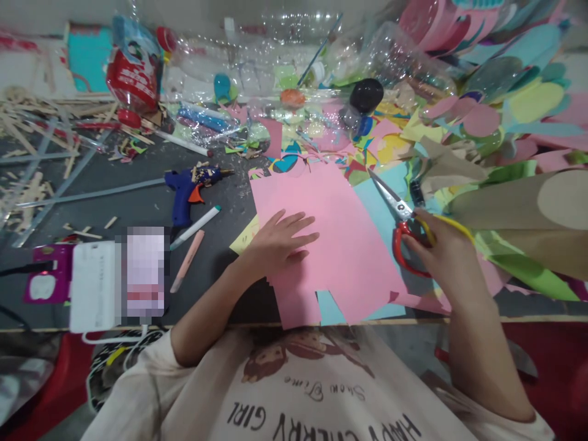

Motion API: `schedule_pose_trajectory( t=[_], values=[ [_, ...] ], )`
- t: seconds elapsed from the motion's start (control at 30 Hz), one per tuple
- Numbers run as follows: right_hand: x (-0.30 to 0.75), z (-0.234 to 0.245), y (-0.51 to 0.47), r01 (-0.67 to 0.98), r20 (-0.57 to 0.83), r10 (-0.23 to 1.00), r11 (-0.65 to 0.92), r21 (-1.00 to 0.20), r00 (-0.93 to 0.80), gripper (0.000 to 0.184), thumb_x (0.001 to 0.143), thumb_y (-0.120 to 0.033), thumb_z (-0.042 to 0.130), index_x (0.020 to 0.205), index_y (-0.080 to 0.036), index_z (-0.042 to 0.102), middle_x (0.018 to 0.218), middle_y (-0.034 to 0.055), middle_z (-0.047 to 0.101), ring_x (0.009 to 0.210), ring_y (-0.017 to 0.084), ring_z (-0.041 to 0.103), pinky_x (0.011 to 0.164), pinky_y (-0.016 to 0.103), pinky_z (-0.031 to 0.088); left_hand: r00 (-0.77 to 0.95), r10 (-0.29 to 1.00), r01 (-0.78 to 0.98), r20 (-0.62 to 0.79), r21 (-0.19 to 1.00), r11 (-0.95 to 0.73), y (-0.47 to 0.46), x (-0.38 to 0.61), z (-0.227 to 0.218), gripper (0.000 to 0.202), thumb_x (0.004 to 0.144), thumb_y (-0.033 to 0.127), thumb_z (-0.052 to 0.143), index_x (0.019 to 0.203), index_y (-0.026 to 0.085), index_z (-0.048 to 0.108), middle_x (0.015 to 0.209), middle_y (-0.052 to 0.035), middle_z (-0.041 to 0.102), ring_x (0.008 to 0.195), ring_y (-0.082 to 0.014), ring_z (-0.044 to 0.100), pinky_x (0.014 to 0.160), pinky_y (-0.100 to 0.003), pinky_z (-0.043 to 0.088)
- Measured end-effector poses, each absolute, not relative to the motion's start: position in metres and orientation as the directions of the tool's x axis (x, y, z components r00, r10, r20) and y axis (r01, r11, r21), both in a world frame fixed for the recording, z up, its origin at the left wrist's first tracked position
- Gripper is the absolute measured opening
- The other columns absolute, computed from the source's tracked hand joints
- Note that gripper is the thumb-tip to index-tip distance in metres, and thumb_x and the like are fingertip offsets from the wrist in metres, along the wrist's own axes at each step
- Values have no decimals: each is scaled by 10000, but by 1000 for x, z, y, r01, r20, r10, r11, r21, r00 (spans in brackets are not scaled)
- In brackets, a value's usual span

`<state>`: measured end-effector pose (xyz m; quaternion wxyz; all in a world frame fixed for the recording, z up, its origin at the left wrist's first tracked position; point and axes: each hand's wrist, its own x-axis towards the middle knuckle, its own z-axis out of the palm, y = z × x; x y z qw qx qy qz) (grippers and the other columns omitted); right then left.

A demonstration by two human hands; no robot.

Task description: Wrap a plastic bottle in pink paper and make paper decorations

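My left hand lies with its fingers spread on a large pink sheet of paper. The sheet has a notch cut out at its near edge, and a light blue sheet shows beneath it. To the right, my right hand is closed on scissors with one red and one yellow handle loop. The scissor blades point away and to the left, over the blue paper, and look closed. A corner of yellow paper sticks out near my left hand.
A blue glue gun, a green-tipped marker and a peach marker lie left of the paper. Further left are a phone and a white power bank. Plastic bottles and paper scraps crowd the back and right.
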<state>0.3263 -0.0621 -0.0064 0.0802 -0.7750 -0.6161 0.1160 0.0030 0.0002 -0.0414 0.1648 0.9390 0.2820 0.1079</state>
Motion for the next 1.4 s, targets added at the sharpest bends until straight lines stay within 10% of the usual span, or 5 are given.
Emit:
schedule_pose_trajectory(
  t=[0.3, 0.57, 0.77, 1.03, 1.4],
  values=[
    [296, 31, -15, 944, -241, 915, -294, 149, 323, 378, 895, -345, 572, 1211, -159, 664, 905, 189, 757, 845, 349, 696, 589, 345, 398, 748, 650, 584, 132, 335, -740, -5, 8, -51, 427, 952, 358, 546, 1357, 222, 554, 1407, -145, 582, 1359, -309, 497, 1137, -610, 359],
    [250, 67, 100, 996, 83, 997, 10, -85, -3, 412, 950, -234, 479, 1294, -40, 594, 1318, 209, 622, 1267, 337, 543, 960, 410, 390, 738, 664, 600, 121, 333, -727, -4, 11, -51, 421, 926, 297, 587, 1342, 232, 573, 1413, -151, 576, 1352, -322, 502, 1124, -630, 374],
    [271, 50, 170, 987, 45, 988, -149, -55, 151, 674, 865, -166, 496, 1394, 193, 282, 1402, 396, 424, 1348, 470, 376, 963, 491, 325, 743, 658, 602, 123, 306, -737, -5, 12, -50, 431, 910, 323, 618, 1331, 242, 579, 1404, -137, 587, 1347, -308, 513, 1124, -604, 395],
    [277, 47, 144, 993, 158, 984, -64, -96, 78, 724, 854, -331, 653, 1413, 50, 395, 1393, 278, 522, 1336, 399, 440, 1060, 470, 315, 749, 654, 601, 101, 309, -737, -3, 10, -46, 408, 929, 311, 591, 1333, 265, 564, 1436, -113, 565, 1348, -284, 519, 1139, -573, 382],
    [258, 15, 5, 848, 415, 771, 530, 2, -483, 632, 934, -214, 553, 1494, -280, 269, 1407, 121, 573, 1322, 290, 506, 1025, 457, 429, 662, 745, 638, 77, 464, -615, -1, 9, -44, 354, 983, 203, 420, 1299, 177, 577, 1389, -143, 599, 1309, -257, 553, 1147, -524, 373]
  ],
)
